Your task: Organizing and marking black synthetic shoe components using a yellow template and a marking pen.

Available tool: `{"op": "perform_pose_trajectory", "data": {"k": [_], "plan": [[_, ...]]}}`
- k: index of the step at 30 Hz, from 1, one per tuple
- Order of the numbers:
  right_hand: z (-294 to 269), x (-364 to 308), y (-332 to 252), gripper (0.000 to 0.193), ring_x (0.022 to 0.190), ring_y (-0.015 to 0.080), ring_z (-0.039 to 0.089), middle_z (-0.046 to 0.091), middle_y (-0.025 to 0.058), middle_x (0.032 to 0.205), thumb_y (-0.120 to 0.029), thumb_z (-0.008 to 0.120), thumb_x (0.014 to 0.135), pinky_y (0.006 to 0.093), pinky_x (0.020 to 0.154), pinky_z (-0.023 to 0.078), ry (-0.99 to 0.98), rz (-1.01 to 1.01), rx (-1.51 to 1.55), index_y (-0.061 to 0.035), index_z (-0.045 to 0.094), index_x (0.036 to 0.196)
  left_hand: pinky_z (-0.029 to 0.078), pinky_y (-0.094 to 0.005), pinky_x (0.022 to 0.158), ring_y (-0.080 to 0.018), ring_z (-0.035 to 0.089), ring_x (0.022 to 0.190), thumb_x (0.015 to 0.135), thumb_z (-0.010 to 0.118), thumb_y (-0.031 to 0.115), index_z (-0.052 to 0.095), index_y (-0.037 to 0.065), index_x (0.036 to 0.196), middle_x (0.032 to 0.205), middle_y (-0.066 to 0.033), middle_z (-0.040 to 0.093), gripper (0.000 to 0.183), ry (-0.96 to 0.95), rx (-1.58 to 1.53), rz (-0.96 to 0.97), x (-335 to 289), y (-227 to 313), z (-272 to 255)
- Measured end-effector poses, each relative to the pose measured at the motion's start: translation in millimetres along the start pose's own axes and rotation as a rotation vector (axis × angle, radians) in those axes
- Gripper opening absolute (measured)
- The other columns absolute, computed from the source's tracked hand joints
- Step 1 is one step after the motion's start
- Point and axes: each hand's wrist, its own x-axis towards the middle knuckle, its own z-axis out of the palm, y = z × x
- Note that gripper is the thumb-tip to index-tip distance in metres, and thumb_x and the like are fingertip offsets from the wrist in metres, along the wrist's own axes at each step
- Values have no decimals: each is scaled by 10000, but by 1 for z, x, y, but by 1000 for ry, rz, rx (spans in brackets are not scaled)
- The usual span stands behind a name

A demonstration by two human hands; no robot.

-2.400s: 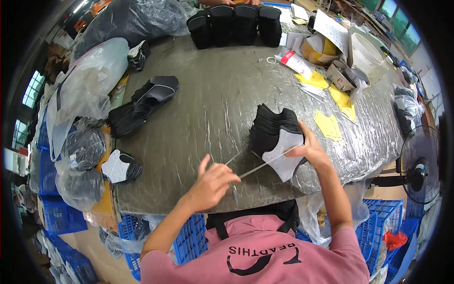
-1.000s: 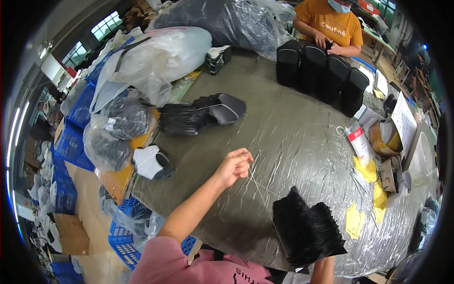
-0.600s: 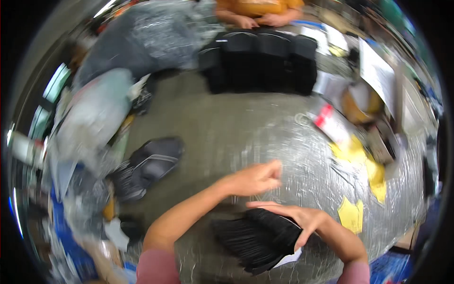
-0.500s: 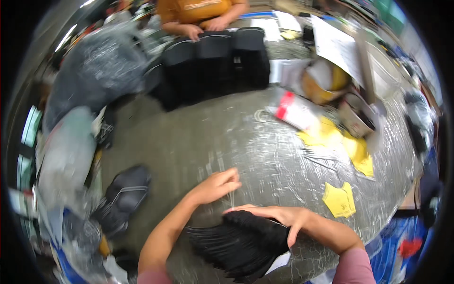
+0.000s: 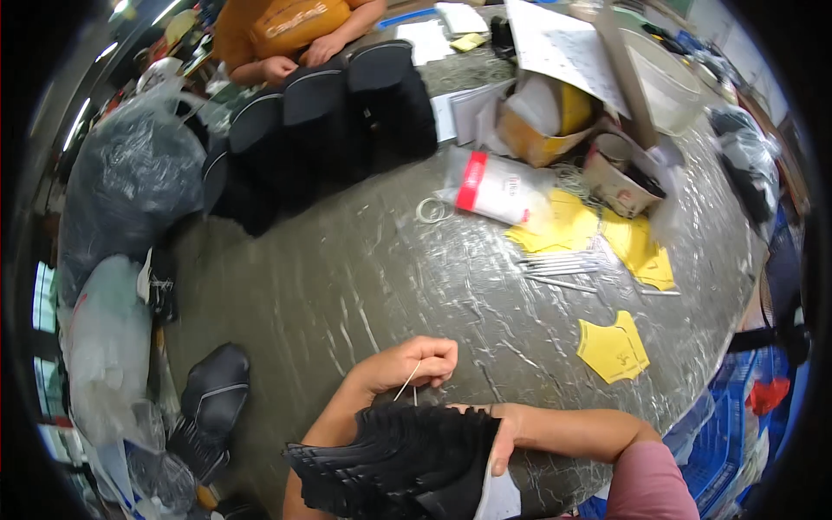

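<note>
A thick stack of black fabric pieces point(image 5: 399, 468) is fanned out at the near edge of the table, its layered edges turned to the left. My right hand point(image 5: 501, 436) grips the stack at its right end, thumb on the near side; its other fingers are mostly hidden behind the pieces. Under the thumb, a white sheet point(image 5: 500, 497) shows along the stack's side. Just beyond the stack, my left hand point(image 5: 414, 362) is closed on a thin white string point(image 5: 407, 381), which runs down from the fingers toward the black pieces.
Yellow pattern pieces point(image 5: 614, 348) and silvery rods point(image 5: 559, 264) lie to the right, near a red-and-white packet point(image 5: 498, 186) and boxes point(image 5: 620, 178). Black stacks point(image 5: 321, 130) stand before a co-worker in orange point(image 5: 286, 30). More black pieces point(image 5: 215, 386) and plastic bags point(image 5: 113, 321) line the left.
The view has shifted, so table items sit farther left. The black stack has tilted and now shows more layered edges. My left hand keeps the string, closer to the stack.
</note>
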Motion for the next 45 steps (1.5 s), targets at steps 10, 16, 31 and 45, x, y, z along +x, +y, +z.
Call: {"op": "perform_pose_trajectory", "data": {"k": [10,16,31,45], "plan": [[-19,-39,22,963,1230,219,574,566,152,1384,4,852,521,365,1062,448,-36,-227,-365,72,468,1402,396,-220,711,-46,479,798,962,618,195,585,61,889,846,33,549,157,22,-88,-32,-38,-14,12],[19,-13,1,1056,1250,225,566,547,153,1420,-17,851,511,382,1059,458,-161,-172,-318,53,405,1465,468,-281,852,-104,584,951,921,655,153,649,5,1022,986,-12,646,180,279,-294,236,-84,-70,32],[-28,-33,17,1123,1135,223,626,600,149,1351,-23,830,468,372,981,501,129,173,-143,45,365,1488,477,-416,959,-261,581,1050,1007,467,148,578,35,1249,1122,-151,604,289,1055,-535,645,-94,-197,90],[69,-65,14,1163,1332,352,425,448,205,1363,-292,852,506,408,1131,316,233,-340,-1342,40,325,1487,514,-358,634,-156,571,663,1039,529,261,674,41,1083,847,-65,631,267,826,-134,89,-191,-115,214]]}}
